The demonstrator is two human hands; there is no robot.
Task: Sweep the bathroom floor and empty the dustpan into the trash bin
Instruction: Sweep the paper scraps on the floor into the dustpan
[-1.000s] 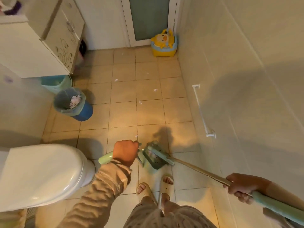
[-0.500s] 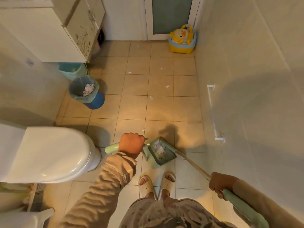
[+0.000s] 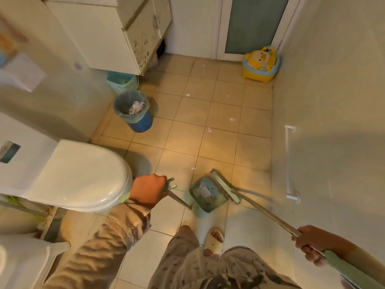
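A green dustpan point(image 3: 205, 195) rests on the tan tiled floor in front of my feet, with white scraps in it. My left hand point(image 3: 149, 189) is shut on its long handle point(image 3: 179, 199). My right hand point(image 3: 312, 243) grips the broom's pole point(image 3: 268, 215) at the lower right. The green broom head point(image 3: 226, 187) lies against the dustpan's right edge. A blue trash bin point(image 3: 135, 111) with a grey liner and crumpled paper inside stands at the left, beside the wall. Small white paper scraps point(image 3: 232, 119) dot the tiles beyond the dustpan.
A white toilet point(image 3: 73, 174) with its lid down fills the left. A cabinet point(image 3: 116, 34) hangs above a teal bucket point(image 3: 123, 82). A yellow child's potty point(image 3: 260, 63) sits by the glass door. A white rail point(image 3: 290, 161) runs along the right wall.
The view has swung left and the dustpan and broom head have shifted right on the floor. One foot has stepped forward. Both hands keep their grips.
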